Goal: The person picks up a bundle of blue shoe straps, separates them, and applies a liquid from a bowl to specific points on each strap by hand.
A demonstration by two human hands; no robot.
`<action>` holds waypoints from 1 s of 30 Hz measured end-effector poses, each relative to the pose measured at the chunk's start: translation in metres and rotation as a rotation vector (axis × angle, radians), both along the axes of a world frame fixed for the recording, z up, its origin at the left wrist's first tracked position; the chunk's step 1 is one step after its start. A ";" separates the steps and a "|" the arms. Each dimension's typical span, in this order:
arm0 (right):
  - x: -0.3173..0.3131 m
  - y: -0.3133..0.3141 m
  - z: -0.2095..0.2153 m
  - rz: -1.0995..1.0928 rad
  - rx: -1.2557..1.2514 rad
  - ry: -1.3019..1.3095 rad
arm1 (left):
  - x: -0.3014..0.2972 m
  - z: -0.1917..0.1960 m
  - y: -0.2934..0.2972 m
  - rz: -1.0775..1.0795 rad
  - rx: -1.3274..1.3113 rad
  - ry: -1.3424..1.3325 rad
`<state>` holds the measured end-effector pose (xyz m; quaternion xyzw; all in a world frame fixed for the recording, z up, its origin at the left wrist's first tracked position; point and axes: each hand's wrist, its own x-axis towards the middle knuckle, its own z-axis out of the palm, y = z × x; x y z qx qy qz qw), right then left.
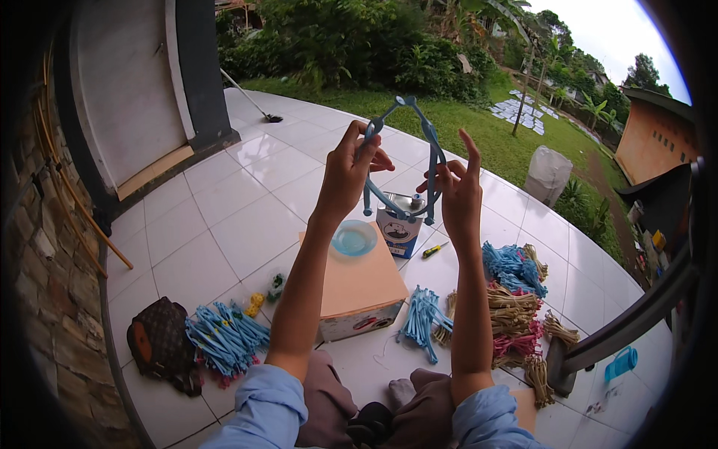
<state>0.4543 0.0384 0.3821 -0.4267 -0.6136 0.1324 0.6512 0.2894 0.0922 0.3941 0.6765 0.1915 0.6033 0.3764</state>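
Raised in front of me is a loop of thin blue rubbery straps (428,130) with small knobs at several ends and joints. My left hand (345,166) pinches its left side between thumb and fingers. On the opposite side my right hand (458,188) has its fingers closed on the strap, the index finger pointing up. Below the hands, a shallow translucent blue bowl (354,239) sits on an upturned cardboard box (366,280). Just behind the box stands a rectangular metal can (399,233), partly covered by the loop.
Blue strap bundles (228,337) lie left beside a brown patterned bag (161,340). Blue straps (425,322), beige bundles (512,308) and a yellow-black screwdriver (431,251) lie to the right. A blue mug (621,363) rests farther right, past a dark metal bar (636,318).
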 end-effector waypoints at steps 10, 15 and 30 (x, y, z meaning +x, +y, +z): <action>0.001 0.055 -0.051 0.455 -0.151 0.892 | 0.000 -0.068 0.050 -0.668 -0.412 0.022; -0.007 0.067 -0.072 0.708 -0.333 0.856 | 0.018 -0.080 0.057 -0.453 -0.428 0.059; -0.047 0.056 -0.094 0.394 -0.242 0.728 | 0.027 -0.105 0.034 -0.320 -0.611 -0.432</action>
